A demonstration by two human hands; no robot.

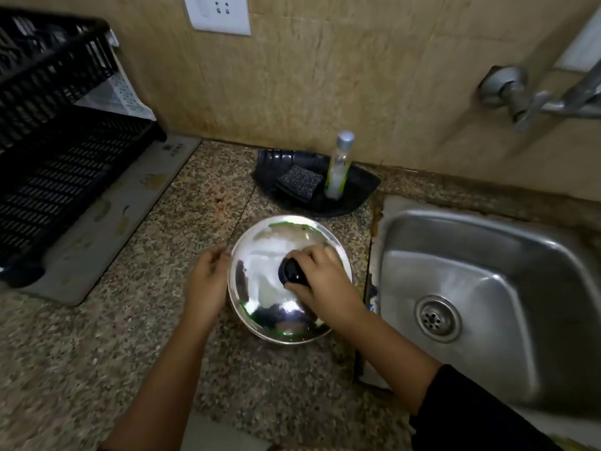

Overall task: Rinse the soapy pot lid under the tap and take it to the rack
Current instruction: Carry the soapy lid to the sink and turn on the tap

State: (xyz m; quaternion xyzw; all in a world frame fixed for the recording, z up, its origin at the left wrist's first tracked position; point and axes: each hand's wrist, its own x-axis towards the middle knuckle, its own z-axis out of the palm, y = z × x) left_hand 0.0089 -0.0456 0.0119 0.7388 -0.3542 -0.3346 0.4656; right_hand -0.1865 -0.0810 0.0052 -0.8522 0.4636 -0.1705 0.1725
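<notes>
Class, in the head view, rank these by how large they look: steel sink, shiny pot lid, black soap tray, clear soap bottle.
1. Steel sink
2. Shiny pot lid
3. Black soap tray, close to the lid
4. Clear soap bottle

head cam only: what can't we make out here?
- Tap: spout cut off by the right edge, so no telling if water runs.
- Pot lid: knob mostly under the right hand; underside faces away.
- Rack: dark, cut by the left edge; contents unreadable.
- Bottle: label too small.
</notes>
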